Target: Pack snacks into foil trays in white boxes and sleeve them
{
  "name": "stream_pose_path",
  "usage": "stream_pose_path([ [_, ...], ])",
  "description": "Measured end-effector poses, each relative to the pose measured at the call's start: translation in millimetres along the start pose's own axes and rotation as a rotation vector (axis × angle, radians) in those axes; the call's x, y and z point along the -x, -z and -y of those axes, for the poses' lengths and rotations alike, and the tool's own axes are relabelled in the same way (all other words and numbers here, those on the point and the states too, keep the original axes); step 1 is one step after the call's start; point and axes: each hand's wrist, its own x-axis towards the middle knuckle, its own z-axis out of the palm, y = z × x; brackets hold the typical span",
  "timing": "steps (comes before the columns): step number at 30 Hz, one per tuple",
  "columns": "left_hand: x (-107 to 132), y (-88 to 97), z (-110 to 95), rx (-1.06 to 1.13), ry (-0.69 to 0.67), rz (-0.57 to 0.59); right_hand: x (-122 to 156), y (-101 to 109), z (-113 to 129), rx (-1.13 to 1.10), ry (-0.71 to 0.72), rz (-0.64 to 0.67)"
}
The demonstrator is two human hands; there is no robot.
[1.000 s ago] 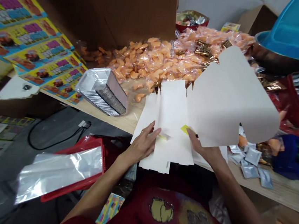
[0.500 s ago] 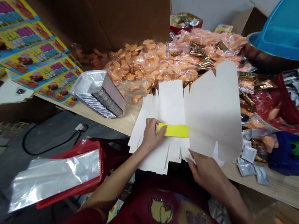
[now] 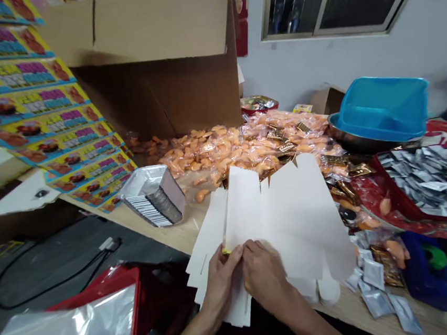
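- Grip, left hand (image 3: 220, 283): closed on white card blank (image 3: 286, 215)
- Grip, right hand (image 3: 264, 270): pressing same blank
- Yellow strip (image 3: 224, 251): one, mostly hidden now, plainly showing earlier

Cellophane-wrapped fortune cookies (image 3: 212, 158) heaped across the wooden surface (image 3: 425, 331)!

Over to the right, a blue plastic tub (image 3: 383, 106) sits in a steel bowl (image 3: 352, 140), silver sachets (image 3: 432, 177) pile up, and yellow printed sheets (image 3: 42, 113) line the left beside a cardboard box (image 3: 160, 45).

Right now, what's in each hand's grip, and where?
The left hand and right hand both hold a white die-cut card blank at its near middle, the left pinching beside a sliver of yellow strip, the right pressing the next panel.
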Motion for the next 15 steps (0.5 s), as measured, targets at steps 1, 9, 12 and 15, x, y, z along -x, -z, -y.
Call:
stream_pose_path([
  [1, 2.8, -3.3, -2.9, 0.002, -0.021, 0.037, 3.2, 3.1, -0.5, -0.054, 0.034, -0.033],
  [9, -10.4, -22.7, -26.0, -0.19, -0.202, 0.256, 7.3, 24.7, -28.9, -0.321, 0.1, -0.25],
  [12, -14.6, -31.4, -31.0, -0.215, -0.308, 0.257, 8.4, 32.4, -40.2, -0.178, 0.061, -0.456],
  [15, -21.4, -54.1, -24.3, -0.103, -0.35, 0.274, 11.6, 41.3, -51.0, 0.007, 0.015, -0.596],
])
